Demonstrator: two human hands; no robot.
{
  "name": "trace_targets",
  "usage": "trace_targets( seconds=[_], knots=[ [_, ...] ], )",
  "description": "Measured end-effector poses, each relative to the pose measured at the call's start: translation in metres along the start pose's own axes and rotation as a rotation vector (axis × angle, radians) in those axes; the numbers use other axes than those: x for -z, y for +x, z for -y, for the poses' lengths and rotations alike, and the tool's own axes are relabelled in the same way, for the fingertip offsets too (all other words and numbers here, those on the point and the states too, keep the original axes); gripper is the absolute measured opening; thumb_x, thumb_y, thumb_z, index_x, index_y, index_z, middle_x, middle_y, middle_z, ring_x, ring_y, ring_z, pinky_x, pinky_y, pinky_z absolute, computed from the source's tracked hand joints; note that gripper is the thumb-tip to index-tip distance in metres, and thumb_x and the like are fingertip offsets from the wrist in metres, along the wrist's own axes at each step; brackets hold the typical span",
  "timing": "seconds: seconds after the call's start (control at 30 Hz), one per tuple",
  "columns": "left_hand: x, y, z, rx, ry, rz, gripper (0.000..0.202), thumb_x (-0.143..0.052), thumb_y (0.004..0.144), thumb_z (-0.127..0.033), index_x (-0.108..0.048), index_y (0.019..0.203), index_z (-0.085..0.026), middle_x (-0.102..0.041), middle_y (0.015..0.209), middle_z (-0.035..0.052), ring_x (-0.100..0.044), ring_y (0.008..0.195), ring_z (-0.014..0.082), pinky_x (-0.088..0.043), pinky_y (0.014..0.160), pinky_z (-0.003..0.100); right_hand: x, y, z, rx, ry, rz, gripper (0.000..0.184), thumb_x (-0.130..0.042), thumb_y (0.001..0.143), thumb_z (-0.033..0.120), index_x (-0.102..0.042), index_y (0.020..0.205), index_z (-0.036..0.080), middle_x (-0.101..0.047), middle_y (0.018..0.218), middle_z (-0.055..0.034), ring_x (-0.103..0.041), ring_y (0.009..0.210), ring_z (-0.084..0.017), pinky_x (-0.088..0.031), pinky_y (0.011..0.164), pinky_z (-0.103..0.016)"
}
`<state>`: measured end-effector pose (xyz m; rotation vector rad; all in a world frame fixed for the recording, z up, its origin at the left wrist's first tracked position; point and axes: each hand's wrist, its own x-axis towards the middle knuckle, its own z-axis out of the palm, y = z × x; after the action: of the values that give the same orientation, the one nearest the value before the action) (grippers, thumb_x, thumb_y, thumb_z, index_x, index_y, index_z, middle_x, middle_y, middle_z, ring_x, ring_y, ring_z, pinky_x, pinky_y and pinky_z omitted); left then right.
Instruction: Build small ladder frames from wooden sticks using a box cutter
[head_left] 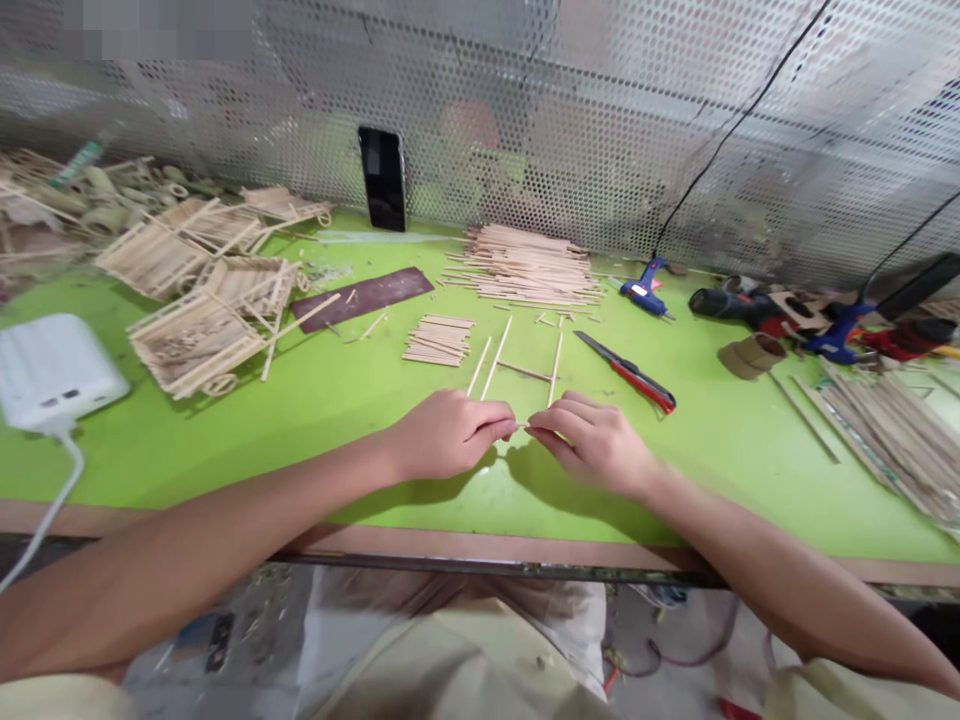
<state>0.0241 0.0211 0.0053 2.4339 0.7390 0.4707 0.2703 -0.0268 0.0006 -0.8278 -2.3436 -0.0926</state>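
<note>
Across the smooth bright-green tabletop [750, 490], your left hand [448, 432] and right hand [596, 438] are pinching a thin pale wooden stick [523, 427] between them, probably steadying it near the pale H-shaped wooden frame [527, 371].

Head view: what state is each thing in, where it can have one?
Left hand, pinching a thin stick.
Right hand, pinching that stick's other end.
Stick frame, one crosspiece visible between two long sticks.
Red-and-black knife, lying flat.
Phone, propped upright, screen dark.
Nearer blue glue gun, cord attached; power unclear.
White box, cable plugged in.
</note>
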Motion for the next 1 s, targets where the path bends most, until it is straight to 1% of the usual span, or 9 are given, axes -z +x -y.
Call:
trace_targets(
  seconds=[0.17, 0.3, 0.4, 0.47, 0.53, 0.63, 0.77, 0.9, 1.0],
  knots=[
    [-0.001, 0.001, 0.002, -0.02, 0.136, 0.02, 0.04, -0.043, 0.112, -0.036, -0.076, 0.093, -0.023, -0.073, 0.066, -0.0003, -0.063, 0.055, 0.0171, -0.033, 0.056, 0.028, -0.001, 0.0, -0.006, -0.083, 0.024, -0.007, 0.016, -0.06, 0.108, 0.017, -0.072, 0.098, 0.02, -0.075, 0.081, -0.0042, -0.069, 0.072, -0.017, -0.054, 0.065, -0.029],
    [-0.001, 0.001, 0.006, -0.057, 0.303, 0.01, 0.042, -0.041, 0.114, -0.038, -0.076, 0.095, -0.022, -0.072, 0.063, 0.0008, -0.06, 0.051, 0.0177, -0.027, 0.053, 0.03, -0.001, 0.0, -0.025, -0.18, 0.037, -0.05, 0.015, -0.062, 0.107, 0.021, -0.072, 0.097, 0.022, -0.075, 0.087, -0.0056, -0.069, 0.078, -0.02, -0.056, 0.072, -0.034],
    [-0.001, 0.002, 0.011, -0.026, 0.332, -0.07, 0.039, -0.038, 0.114, -0.032, -0.074, 0.117, -0.02, -0.078, 0.075, 0.0033, -0.067, 0.058, 0.0183, -0.034, 0.054, 0.028, -0.004, -0.001, -0.039, -0.201, -0.042, -0.078, 0.018, -0.063, 0.107, 0.027, -0.075, 0.095, 0.022, -0.071, 0.089, -0.0071, -0.066, 0.083, -0.023, -0.054, 0.076, -0.039],
    [0.0, 0.004, 0.015, 0.009, 0.351, -0.119, 0.039, -0.038, 0.112, -0.026, -0.068, 0.135, -0.017, -0.08, 0.082, 0.0052, -0.071, 0.064, 0.02, -0.041, 0.057, 0.028, -0.006, -0.002, -0.044, -0.216, -0.104, -0.084, 0.021, -0.062, 0.107, 0.029, -0.077, 0.094, 0.022, -0.068, 0.087, -0.0068, -0.061, 0.081, -0.023, -0.051, 0.075, -0.04],
    [0.001, 0.007, 0.02, 0.052, 0.405, -0.149, 0.042, -0.039, 0.111, -0.024, -0.064, 0.143, -0.015, -0.079, 0.079, 0.0056, -0.072, 0.065, 0.0225, -0.046, 0.06, 0.03, -0.009, -0.002, -0.044, -0.191, -0.145, -0.07, 0.023, -0.061, 0.109, 0.029, -0.078, 0.094, 0.022, -0.066, 0.083, -0.006, -0.058, 0.078, -0.022, -0.048, 0.073, -0.038],
    [0.0, 0.012, 0.023, 0.114, 0.515, -0.161, 0.045, -0.04, 0.111, -0.027, -0.064, 0.147, -0.014, -0.071, 0.065, 0.0035, -0.07, 0.062, 0.0252, -0.051, 0.067, 0.034, -0.009, -0.001, -0.041, -0.07, -0.198, -0.011, 0.024, -0.06, 0.111, 0.028, -0.079, 0.097, 0.022, -0.068, 0.08, -0.0044, -0.056, 0.075, -0.02, -0.042, 0.072, -0.035],
    [-0.005, 0.022, 0.017, 0.203, 0.587, -0.098, 0.052, -0.043, 0.111, -0.029, -0.056, 0.157, -0.01, -0.068, 0.061, 0.0031, -0.07, 0.063, 0.0275, -0.054, 0.071, 0.037, -0.007, 0.001, -0.037, 0.064, -0.241, 0.103, 0.024, -0.058, 0.111, 0.023, -0.08, 0.101, 0.024, -0.07, 0.074, -0.0007, -0.056, 0.072, -0.018, -0.037, 0.071, -0.035],
    [-0.009, 0.029, 0.01, 0.216, 0.415, -0.045, 0.057, -0.049, 0.111, -0.029, -0.046, 0.164, -0.009, -0.075, 0.073, 0.0031, -0.072, 0.069, 0.024, -0.057, 0.078, 0.036, -0.009, 0.002, -0.036, 0.094, -0.206, 0.188, 0.025, -0.057, 0.111, 0.022, -0.079, 0.099, 0.021, -0.073, 0.075, -0.0014, -0.062, 0.073, -0.018, -0.038, 0.073, -0.036],
    [-0.005, 0.028, 0.016, 0.143, 0.365, -0.115, 0.049, -0.049, 0.11, -0.026, -0.056, 0.156, -0.01, -0.081, 0.099, 0.0108, -0.077, 0.092, 0.0263, -0.058, 0.092, 0.041, -0.012, 0.002, -0.036, 0.046, -0.135, 0.245, 0.02, -0.061, 0.11, 0.024, -0.079, 0.104, 0.02, -0.078, 0.087, -0.004, -0.069, 0.081, -0.019, -0.04, 0.074, -0.035]
  ],
)
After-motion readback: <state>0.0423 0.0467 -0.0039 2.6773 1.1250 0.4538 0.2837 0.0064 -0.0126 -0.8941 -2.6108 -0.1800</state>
